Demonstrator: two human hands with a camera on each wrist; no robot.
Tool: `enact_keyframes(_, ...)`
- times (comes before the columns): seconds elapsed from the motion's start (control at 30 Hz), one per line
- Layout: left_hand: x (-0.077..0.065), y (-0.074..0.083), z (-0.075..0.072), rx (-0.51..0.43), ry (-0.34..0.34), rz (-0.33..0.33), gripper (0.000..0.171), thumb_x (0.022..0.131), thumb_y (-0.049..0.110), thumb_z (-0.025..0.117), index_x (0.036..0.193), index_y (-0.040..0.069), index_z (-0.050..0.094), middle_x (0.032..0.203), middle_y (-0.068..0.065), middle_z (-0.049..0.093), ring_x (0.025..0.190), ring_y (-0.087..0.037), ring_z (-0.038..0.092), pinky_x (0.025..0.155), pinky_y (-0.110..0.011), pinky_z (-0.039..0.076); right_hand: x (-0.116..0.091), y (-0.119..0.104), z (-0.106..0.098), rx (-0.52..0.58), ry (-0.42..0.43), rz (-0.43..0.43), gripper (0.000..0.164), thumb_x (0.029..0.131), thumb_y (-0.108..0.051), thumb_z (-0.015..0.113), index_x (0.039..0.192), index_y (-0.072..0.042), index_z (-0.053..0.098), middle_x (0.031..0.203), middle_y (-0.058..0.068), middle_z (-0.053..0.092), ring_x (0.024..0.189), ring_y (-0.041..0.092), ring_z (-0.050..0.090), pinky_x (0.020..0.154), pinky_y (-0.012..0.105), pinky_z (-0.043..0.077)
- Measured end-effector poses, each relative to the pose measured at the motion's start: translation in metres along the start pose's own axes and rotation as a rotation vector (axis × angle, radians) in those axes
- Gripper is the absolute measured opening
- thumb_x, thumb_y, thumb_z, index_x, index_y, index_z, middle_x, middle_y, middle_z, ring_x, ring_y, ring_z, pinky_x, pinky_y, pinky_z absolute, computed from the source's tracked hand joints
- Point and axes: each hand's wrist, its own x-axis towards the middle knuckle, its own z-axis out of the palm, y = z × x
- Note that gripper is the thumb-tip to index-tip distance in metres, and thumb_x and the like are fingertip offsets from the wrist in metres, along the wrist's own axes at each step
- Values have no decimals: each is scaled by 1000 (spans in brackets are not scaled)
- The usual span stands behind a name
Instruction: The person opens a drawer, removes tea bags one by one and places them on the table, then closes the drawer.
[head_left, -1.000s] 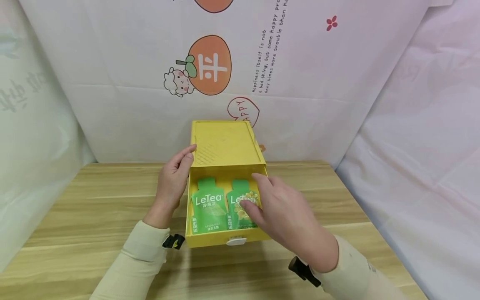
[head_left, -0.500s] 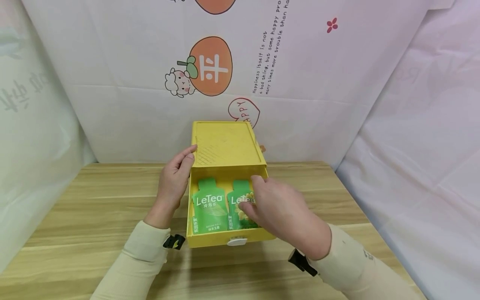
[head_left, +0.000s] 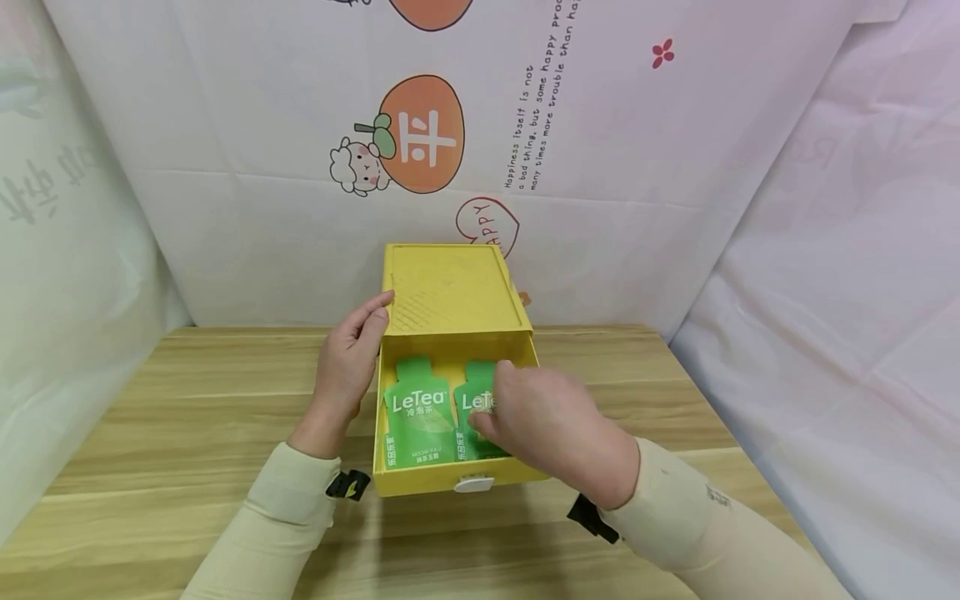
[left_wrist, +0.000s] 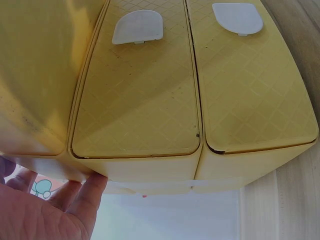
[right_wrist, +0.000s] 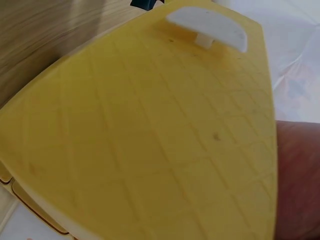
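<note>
Taking the pulled-out drawer as the dial, a white cloth (head_left: 86, 275) with faint lettering hangs between nine and ten o'clock. The left sleeve (head_left: 277, 521) comes in from eight, ending in a black strap (head_left: 347, 484) at the wrist. Between nine and ten, the left hand (head_left: 347, 362) braces against the side of the yellow cabinet (head_left: 453, 287), fingers extended and touching it near the top edge. The cabinet stands at twelve on the wooden table (head_left: 202, 417); below its top drawer, the left wrist view shows two closed fronts (left_wrist: 137, 95) with white tabs.

Inside the yellow drawer (head_left: 420, 480), a green LeTea packet (head_left: 418, 421) lies toward nine. A white handle (head_left: 474, 484) sits at six on the drawer's front. Toward three lies a second green packet (head_left: 471, 429), partly covered by the right hand (head_left: 555, 425). That hand reaches over the drawer's rim from three, its thumb over this packet; its fingertips are hidden, so whether it grips anything cannot be told. The right sleeve (head_left: 697, 512) enters from four.
</note>
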Motion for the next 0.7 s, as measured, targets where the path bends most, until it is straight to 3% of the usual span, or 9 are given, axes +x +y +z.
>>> enact_keyframes(0.4, -1, 0, 0, 13, 2, -4, 44, 109, 49, 49, 145, 30, 64, 152, 8, 57, 140, -14, 51, 112, -44, 44, 9, -2, 4, 28, -128, 47, 47, 96, -42, 72, 72, -9, 49, 56, -3, 33, 45, 14, 36, 39, 29, 29)
enact_keyframes(0.57, -1, 0, 0, 18, 5, -4, 43, 109, 49, 49, 145, 31, 64, 152, 8, 58, 139, -13, 52, 110, -43, 44, 10, -5, 6, -2, -125, 50, 49, 96, -45, 73, 72, -9, 49, 55, -4, 30, 44, 13, 34, 38, 28, 27)
enact_keyframes(0.7, 0, -1, 0, 28, 3, -5, 44, 109, 50, 48, 145, 32, 64, 152, 9, 57, 130, -14, 55, 101, -39, 43, 12, -6, 7, -13, -143, 70, 51, 94, -48, 75, 71, -10, 49, 55, -4, 33, 44, 13, 37, 38, 29, 31)
